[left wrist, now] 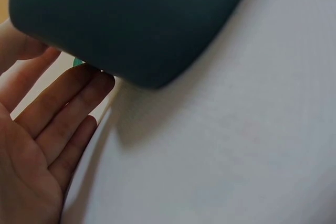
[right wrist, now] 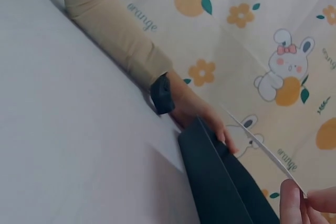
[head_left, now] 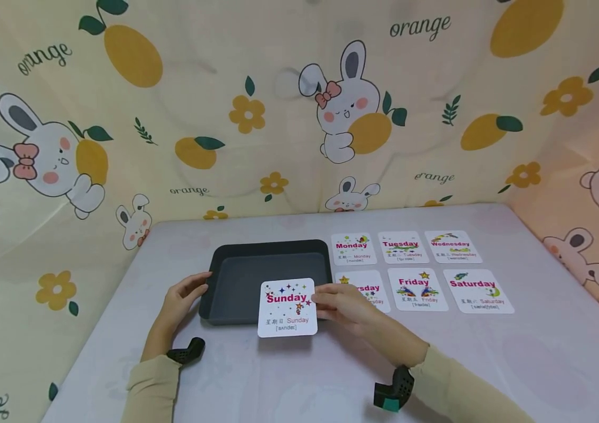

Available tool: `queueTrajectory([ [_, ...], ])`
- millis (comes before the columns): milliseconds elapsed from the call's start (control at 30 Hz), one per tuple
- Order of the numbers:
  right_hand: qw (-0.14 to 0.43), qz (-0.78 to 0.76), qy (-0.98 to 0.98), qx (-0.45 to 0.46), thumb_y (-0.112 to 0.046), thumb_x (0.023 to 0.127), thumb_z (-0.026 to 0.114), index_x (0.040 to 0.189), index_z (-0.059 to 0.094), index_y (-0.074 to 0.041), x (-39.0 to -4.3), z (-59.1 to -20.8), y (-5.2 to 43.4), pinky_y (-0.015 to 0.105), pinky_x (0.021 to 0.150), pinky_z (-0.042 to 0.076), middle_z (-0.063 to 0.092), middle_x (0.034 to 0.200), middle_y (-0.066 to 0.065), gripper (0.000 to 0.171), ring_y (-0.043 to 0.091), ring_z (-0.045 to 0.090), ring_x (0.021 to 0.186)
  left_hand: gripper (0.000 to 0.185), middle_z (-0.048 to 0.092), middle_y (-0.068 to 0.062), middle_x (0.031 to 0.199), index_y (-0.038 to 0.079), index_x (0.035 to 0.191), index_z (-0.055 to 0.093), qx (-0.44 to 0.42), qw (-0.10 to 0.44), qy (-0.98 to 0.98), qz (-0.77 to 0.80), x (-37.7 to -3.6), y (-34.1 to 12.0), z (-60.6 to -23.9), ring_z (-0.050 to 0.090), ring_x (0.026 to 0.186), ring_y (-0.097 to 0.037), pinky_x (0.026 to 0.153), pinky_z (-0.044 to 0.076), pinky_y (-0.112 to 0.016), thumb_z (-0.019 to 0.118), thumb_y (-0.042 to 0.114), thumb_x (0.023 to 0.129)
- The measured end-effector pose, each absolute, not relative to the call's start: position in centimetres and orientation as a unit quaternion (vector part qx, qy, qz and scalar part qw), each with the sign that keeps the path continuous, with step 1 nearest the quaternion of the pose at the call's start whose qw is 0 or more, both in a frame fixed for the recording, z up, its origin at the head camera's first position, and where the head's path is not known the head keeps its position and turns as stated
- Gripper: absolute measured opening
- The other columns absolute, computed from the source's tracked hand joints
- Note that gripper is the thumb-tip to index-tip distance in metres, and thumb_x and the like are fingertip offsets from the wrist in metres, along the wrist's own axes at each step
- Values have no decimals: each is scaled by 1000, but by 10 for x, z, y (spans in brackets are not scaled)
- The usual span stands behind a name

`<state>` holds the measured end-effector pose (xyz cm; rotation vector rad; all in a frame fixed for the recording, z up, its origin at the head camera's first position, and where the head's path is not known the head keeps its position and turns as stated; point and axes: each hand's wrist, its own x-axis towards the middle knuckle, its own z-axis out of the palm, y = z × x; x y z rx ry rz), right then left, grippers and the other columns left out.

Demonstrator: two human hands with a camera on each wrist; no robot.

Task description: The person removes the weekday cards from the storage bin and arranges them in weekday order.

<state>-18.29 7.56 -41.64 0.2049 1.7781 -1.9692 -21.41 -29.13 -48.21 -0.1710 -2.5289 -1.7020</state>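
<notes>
A white square card reading "Sunday" (head_left: 287, 317) is raised over the front edge of a dark rectangular tray (head_left: 264, 251). My right hand (head_left: 349, 305) pinches the card by its right edge between thumb and fingers; in the right wrist view the card (right wrist: 268, 153) appears nearly edge-on. At the tray's left side my left hand (head_left: 180, 299) touches the rim with its fingertips. In the left wrist view its fairly straight fingers (left wrist: 68, 98) lie against the outer wall of the tray (left wrist: 121, 24). The tray's visible inside holds nothing.
Right of the tray lie weekday cards in two rows: Monday (head_left: 354, 250), Tuesday (head_left: 403, 248) and Wednesday (head_left: 453, 247) behind, a partly covered one (head_left: 378, 296), Friday (head_left: 418, 291) and Saturday (head_left: 479, 292) in front. A patterned cloth (head_left: 278, 35) hangs behind the pale table (head_left: 257, 388).
</notes>
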Motion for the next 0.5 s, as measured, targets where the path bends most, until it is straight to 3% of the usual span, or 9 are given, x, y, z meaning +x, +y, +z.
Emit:
queueTrajectory([
  [300,245,-706,662,56,-9,92,60,122,57,9,-176,-414,98,19,74,57,71,94,2,35,9,66,81,41,60,-16,133,-1,130,57,-51,41,-826,-559,-214,-291,-482,54,103,18,88,44,-2,60,21,96],
  [500,243,-691,679,45,-11,92,61,120,57,9,-172,-414,111,19,73,57,70,94,0,36,9,66,81,41,64,1,127,0,130,57,-53,42,-826,-560,-213,-292,-482,54,102,19,88,44,-2,60,22,95],
])
